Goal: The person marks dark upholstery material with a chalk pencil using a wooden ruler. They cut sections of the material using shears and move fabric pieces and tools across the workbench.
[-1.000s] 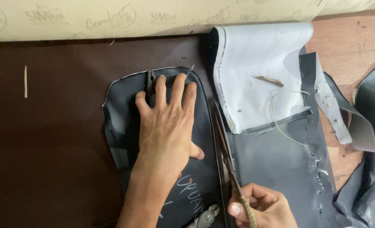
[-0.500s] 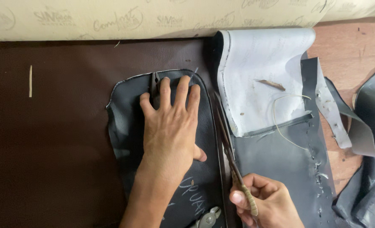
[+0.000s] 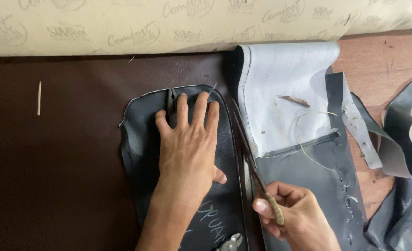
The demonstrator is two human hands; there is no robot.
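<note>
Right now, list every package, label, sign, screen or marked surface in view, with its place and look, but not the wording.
Cream printed sheet: flat along the top edge, covered in repeating grey-brown logo marks.
Dark grey leather panel: rounded, under the left hand, white chalk handwriting near its lower end.
No packages, signs or screens show.

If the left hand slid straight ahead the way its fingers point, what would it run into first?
The left hand lies flat on the dark cut piece. Straight ahead, it would first cross that piece's curved top edge, then brown leather; the beige roll lies beyond.
</note>
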